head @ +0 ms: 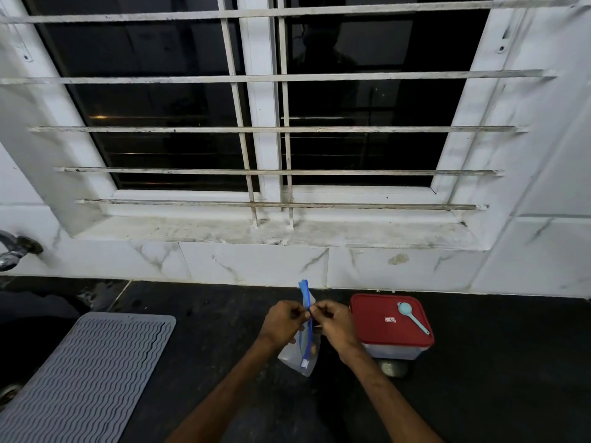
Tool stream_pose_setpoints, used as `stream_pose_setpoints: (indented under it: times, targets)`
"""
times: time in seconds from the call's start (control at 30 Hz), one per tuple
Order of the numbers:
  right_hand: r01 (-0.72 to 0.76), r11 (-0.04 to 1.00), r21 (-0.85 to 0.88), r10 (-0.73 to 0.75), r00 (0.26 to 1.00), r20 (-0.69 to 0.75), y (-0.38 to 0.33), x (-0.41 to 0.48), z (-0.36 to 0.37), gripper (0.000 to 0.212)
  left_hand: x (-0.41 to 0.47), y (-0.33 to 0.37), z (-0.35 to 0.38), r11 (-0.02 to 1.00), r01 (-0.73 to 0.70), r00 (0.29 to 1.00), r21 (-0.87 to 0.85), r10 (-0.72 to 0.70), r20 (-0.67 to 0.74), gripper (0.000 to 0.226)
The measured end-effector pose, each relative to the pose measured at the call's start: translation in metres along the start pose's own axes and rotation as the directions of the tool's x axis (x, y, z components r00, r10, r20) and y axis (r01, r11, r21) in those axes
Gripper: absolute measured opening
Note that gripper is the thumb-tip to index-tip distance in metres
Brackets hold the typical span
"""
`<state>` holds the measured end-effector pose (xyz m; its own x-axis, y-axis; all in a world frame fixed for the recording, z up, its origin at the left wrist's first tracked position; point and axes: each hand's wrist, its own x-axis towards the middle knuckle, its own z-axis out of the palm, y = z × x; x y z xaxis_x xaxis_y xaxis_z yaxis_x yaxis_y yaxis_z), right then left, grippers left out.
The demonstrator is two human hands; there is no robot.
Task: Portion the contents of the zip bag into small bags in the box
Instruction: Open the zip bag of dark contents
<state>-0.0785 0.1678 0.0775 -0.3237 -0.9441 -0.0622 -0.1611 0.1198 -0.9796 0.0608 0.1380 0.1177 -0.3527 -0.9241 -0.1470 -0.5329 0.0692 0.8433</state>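
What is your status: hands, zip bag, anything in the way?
Left hand, right hand both pinching zip bag at its blue seal. Box closed, red lid on. In the way: blue spoon lying on lid.

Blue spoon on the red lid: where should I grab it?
Pinch the thin handle of the blue spoon, coming from the near right. It lies flat on the red lid, round end at the back, handle slanting toward the lid's near right edge.
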Motion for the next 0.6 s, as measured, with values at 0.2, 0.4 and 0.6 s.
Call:
stream_pose_setpoints:
  times: [0.2,0.4,0.6]
  targets:
    - [-0.096,0.994,-0.051,0.092,0.994,-0.064,0.004,0.006,0.005,0.01,0.003,-0.015,0.011,0.989,0.08,0.987,-0.127,-0.096,-0.126,0.041]
    - [-0.093,0.996,-0.017,0.092,0.996,-0.021,0.007,0.006,0.005,0.004,0.007,-0.018,0.014,0.977,0.131,0.99,-0.168,-0.138,-0.035,0.01]
    - [-0.087,0.996,0.035,0.083,0.991,0.101,0.0,-0.004,0.007,0.003,0.015,-0.035,0.012,0.983,0.067,0.996,-0.173,-0.075,-0.04,0.011]
